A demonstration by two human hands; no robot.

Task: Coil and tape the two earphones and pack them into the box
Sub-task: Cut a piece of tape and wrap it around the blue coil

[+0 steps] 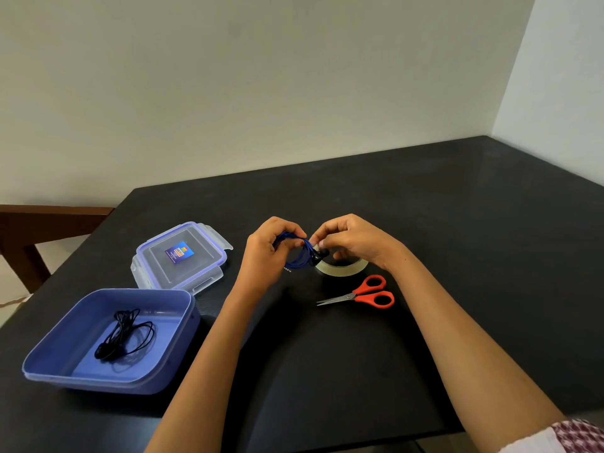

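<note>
Fingers (281,225) of the left hand (265,256) are curled round the blue earphone coil (299,257), thumb and forefinger pinching its upper loop. The fingers (327,231) of the right hand (354,244) pinch in at the coil's 3 o'clock side, where the dark earbuds sit. There may be a scrap of clear tape between them, but from here I cannot tell. The coil is held just above the surface (457,223) between the two hands, its long axis slanting from about 10 o'clock to 4 o'clock and the plug end dangling at 6.

I'd say the binding of this second coil is the step in hand. The black earphone (125,335) lies bundled in the open box (193,318), which sits at 8 o'clock from the coil. That makes the left hand the nearer one for the drop.

The tape roll (343,269) lies flat just under the right hand at 6 o'clock, and the red-handled scissors (363,294) lie a little beyond it at 5 o'clock, blades pointing to 9. The lid (209,243) rests at 9 o'clock from the left hand, touching the box's far edge. It carries a small blue sticker (179,253) with a red and yellow patch, the writing too small to read
</note>
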